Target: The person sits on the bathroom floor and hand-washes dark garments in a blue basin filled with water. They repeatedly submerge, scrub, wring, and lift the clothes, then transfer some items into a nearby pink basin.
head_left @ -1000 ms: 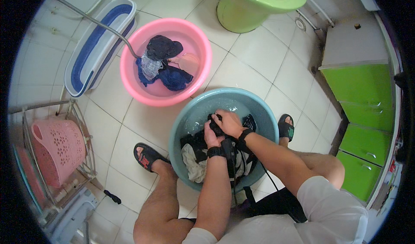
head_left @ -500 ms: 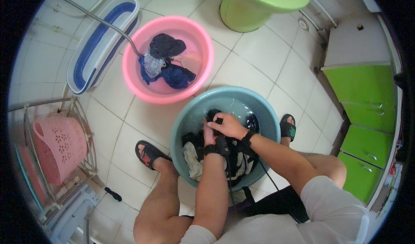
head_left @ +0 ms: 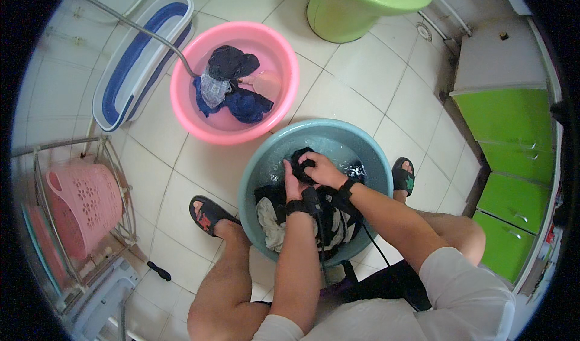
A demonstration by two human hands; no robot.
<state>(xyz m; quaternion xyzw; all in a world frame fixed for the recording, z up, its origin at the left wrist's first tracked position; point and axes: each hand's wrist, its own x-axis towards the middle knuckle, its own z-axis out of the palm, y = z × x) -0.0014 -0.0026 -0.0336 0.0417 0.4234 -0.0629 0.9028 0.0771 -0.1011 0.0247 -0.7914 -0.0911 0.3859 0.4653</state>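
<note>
Over the grey-blue basin, both hands work a small bunched piece of black cloth, wet, its exact kind hard to tell. My left hand cups its left side, thumb side up. From the right, my right hand grips it with fingers curled in. Under my wrists lie more wet clothes: a whitish garment at the left, and dark and striped pieces beside it. Water with some suds surrounds them. Each wrist wears a black strap with a cable.
A pink basin behind holds dark and blue clothes in water, with a metal hose running into it. A folded blue-white tub leans left. Around stand a green toilet, a rack with a pink basket, and green cabinets.
The black cloth has opened out wider between my hands. My right hand has shifted slightly down and right, its fingers now curled over the cloth.
</note>
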